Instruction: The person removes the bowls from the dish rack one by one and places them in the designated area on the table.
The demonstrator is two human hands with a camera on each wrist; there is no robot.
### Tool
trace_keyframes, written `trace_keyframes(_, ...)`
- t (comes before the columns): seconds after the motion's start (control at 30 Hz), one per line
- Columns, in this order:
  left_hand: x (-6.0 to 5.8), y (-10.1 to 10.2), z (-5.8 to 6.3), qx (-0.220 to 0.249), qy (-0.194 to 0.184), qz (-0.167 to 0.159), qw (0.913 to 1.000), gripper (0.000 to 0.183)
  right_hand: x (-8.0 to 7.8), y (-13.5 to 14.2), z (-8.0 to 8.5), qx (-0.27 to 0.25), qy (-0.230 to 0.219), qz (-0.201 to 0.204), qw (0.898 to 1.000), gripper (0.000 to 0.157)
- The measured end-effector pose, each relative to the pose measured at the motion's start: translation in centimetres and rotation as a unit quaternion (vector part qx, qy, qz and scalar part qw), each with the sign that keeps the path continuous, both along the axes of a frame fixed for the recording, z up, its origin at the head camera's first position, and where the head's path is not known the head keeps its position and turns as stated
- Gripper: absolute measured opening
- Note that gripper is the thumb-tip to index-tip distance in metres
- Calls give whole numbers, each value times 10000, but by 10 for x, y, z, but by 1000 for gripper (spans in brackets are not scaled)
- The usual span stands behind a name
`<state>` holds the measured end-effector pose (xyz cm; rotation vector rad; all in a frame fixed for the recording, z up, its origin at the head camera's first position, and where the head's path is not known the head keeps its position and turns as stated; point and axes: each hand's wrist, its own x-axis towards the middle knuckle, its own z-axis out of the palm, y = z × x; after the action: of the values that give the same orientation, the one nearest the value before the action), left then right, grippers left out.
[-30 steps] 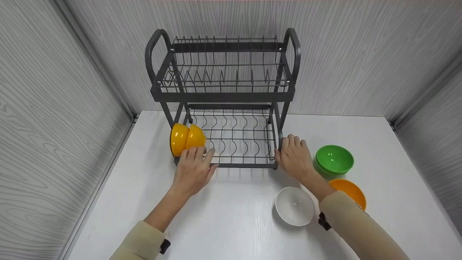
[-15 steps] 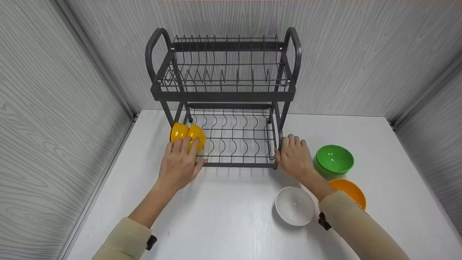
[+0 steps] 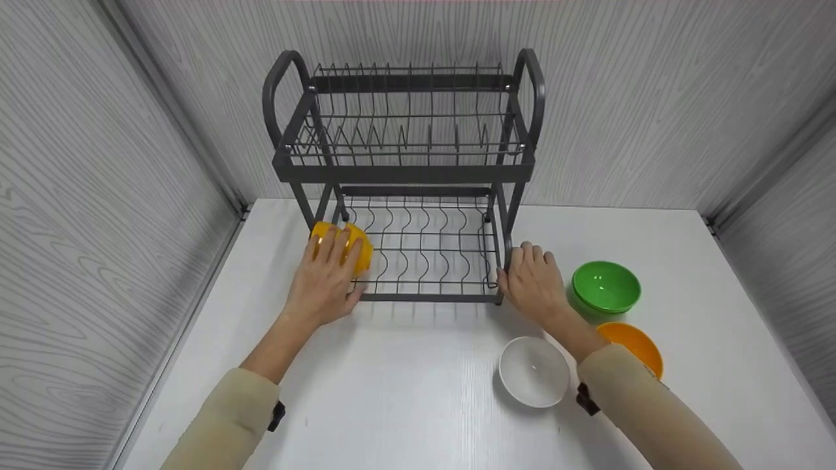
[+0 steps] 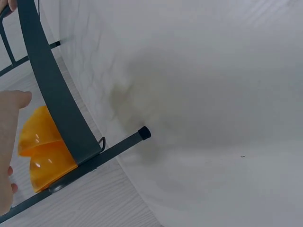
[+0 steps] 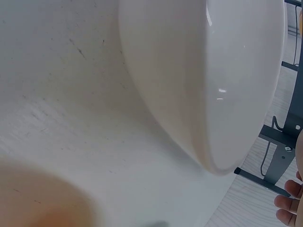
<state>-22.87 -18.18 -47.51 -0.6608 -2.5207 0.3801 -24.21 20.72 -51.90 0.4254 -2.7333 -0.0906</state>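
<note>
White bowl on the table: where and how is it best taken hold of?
I'd pinch the white bowl by its left rim, coming down from above on that side. It stands upright with its mouth up, so the rim is exposed, and in the head view the right sleeve crowds its opposite side.

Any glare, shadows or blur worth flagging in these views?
Head: mostly crisp, with glints in the white bowl and soft shadow beside it on the table. Left wrist: highlights on the yellow bowls, broad soft shadow. Right wrist: orange-tan shape at lower left badly out of focus.
</note>
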Motion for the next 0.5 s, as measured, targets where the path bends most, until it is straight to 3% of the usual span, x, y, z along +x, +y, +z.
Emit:
trace_keyframes(0.17, -10, 1, -1, -323, -423, 242, 9983, 83, -1, 1, -1, -12, -65, -12, 10000, 40)
trace_keyframes(0.5, -31, -2, -2, -560, -785, 237, 9951, 80, -1, 1, 1, 7, -200, -20, 9998, 41)
